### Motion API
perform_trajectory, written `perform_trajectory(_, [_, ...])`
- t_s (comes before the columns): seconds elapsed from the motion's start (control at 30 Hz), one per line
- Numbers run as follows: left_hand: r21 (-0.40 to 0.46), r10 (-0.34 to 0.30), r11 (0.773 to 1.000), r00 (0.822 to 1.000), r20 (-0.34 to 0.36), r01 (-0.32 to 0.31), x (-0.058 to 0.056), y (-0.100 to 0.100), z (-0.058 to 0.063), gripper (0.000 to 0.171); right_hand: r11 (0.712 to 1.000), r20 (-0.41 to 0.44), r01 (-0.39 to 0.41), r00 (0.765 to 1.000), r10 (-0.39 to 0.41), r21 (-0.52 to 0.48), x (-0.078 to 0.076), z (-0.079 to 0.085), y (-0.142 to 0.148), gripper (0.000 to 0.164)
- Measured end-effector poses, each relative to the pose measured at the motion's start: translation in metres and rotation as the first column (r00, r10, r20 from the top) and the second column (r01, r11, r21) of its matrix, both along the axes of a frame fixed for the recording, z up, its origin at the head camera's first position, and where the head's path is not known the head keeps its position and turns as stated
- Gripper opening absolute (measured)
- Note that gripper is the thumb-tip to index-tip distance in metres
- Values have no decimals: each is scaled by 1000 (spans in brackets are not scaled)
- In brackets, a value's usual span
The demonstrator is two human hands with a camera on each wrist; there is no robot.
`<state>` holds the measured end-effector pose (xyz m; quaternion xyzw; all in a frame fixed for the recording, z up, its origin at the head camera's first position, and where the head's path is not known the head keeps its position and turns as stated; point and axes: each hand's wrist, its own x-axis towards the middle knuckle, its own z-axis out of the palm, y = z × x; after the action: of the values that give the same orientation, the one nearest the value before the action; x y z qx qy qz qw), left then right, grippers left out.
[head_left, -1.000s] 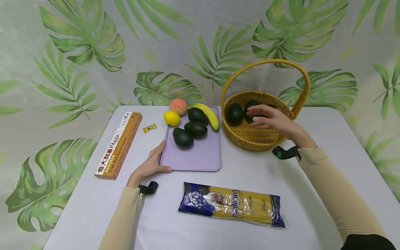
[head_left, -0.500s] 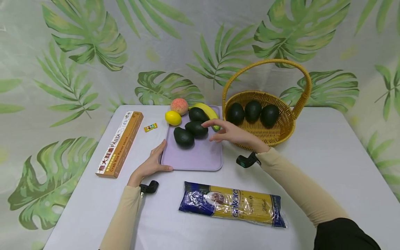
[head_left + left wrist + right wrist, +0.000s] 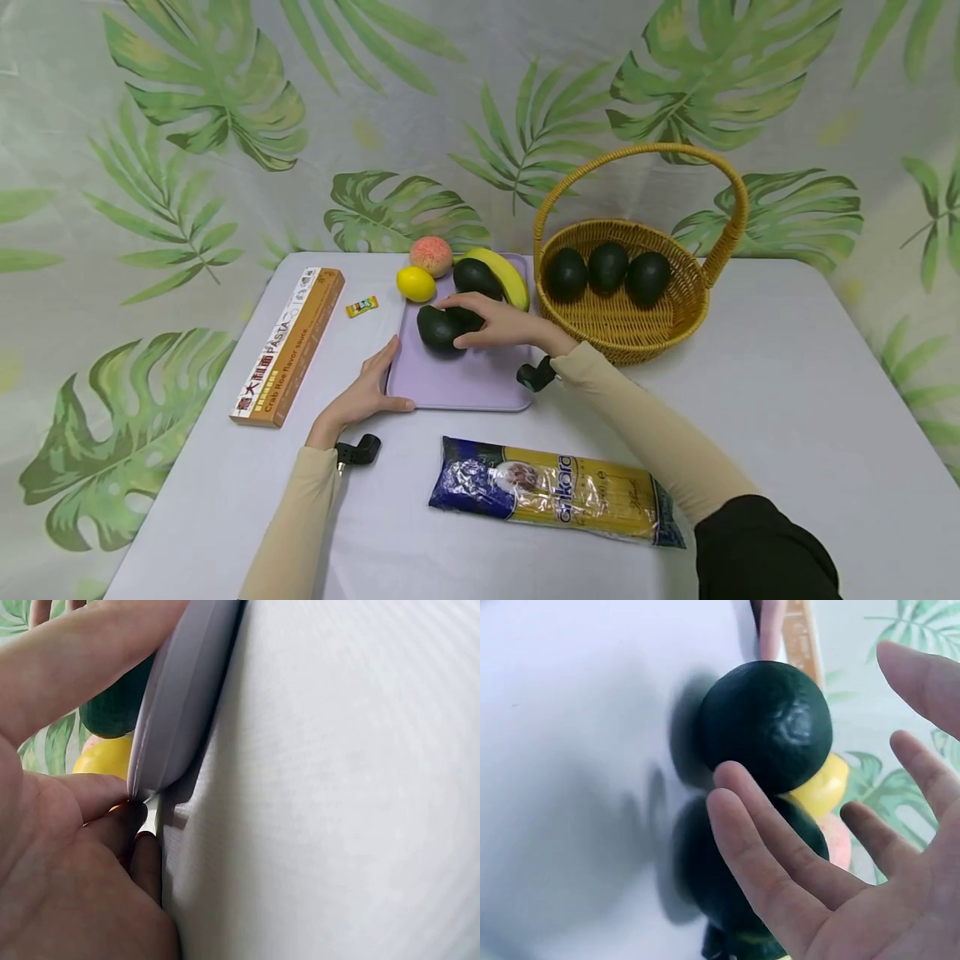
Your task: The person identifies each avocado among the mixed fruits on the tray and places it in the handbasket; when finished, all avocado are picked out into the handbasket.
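My left hand (image 3: pixel 360 397) braces the near-left corner of the lilac tray (image 3: pixel 457 385), fingers along its left side and thumb at its front edge. In the left wrist view those fingertips meet the tray's rim (image 3: pixel 139 761). Over the tray reaches my right hand (image 3: pixel 501 323), its spread fingers and thumb above the front avocado (image 3: pixel 437 328) and a second one partly hidden beneath the hand. The right wrist view has the fingers apart, overlapping the dark avocado (image 3: pixel 769 720). A third avocado (image 3: pixel 476 277) lies farther back beside a banana (image 3: pixel 513 286).
A lemon (image 3: pixel 416 284) and a peach (image 3: pixel 431 255) sit by the tray's back left. To its right stands a handled wicker basket (image 3: pixel 626 337) containing three avocados (image 3: pixel 647 277). A pasta box (image 3: pixel 288 346), a small candy (image 3: pixel 362 307) and a spaghetti packet (image 3: pixel 558 492) lie around it.
My right hand has moved left from over the basket to the avocados on the tray. Three avocados in the basket have come into full view. The left hand has stayed at the tray.
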<state>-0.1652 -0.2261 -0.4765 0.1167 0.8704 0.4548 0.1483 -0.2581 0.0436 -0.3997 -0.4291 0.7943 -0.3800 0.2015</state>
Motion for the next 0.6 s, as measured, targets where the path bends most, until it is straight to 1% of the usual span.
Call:
perform_trajectory(0.07, [-2, -2, 1000, 1000, -1, 2, 0, 0, 0, 114, 999, -47, 0, 999, 2, 44, -2, -2, -8, 61])
perform_trajectory(0.17, [0, -3, 1000, 1000, -2, 3, 1, 0, 0, 114, 990, -63, 17, 998, -9, 137, -3, -3, -20, 63])
perform_trajectory(0.33, [5, 1, 1000, 1000, 5, -1, 1, 0, -1, 114, 953, -65, 74, 996, -58, 294, -3, -4, -36, 66])
perform_trajectory(0.4, [5, 2, 1000, 1000, 7, -2, 0, 0, -3, 113, 935, -84, 89, 994, -64, 344, -2, -6, -41, 66])
perform_trajectory(0.5, [3, 2, 1000, 1000, 5, -2, 0, -1, -4, 113, 919, -120, 108, 991, -67, 380, -1, -9, -46, 64])
perform_trajectory(0.6, [3, 1, 1000, 1000, 2, -1, 0, 0, -3, 113, 919, -153, 129, 985, -77, 372, 1, -11, -48, 60])
